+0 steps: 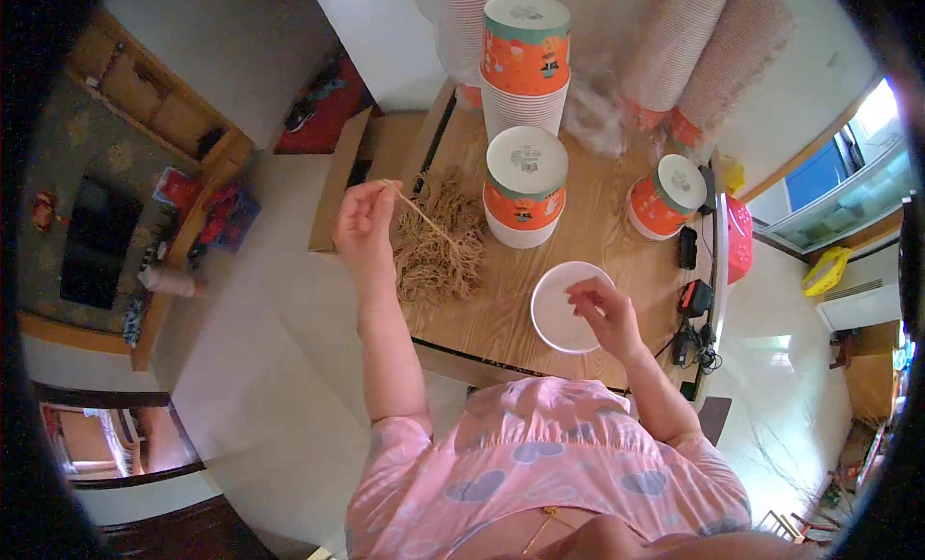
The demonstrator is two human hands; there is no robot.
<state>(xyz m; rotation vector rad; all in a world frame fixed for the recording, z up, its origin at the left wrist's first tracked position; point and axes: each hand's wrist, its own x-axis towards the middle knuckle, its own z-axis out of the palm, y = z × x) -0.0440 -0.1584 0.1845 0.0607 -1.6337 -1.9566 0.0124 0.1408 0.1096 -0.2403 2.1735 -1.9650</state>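
- A wood-grained table [597,203], its edges bent by the lens.
- An open cardboard box [335,199] just beside the table's far left corner.
- A red mat [332,117] beyond the box, with dark shoes [299,115] at its edge.
- A flat black television [93,240] against a patterned wall at far left.
- A black-and-orange box-shaped device [694,298] near the table's right edge, black cables [708,360] bunched near it.
- A small black case [687,249], farther along that edge.
- A pink-red plastic tub [739,240] just past the right edge.
- A yellow bag [827,271] lower than the window [848,179] at right.
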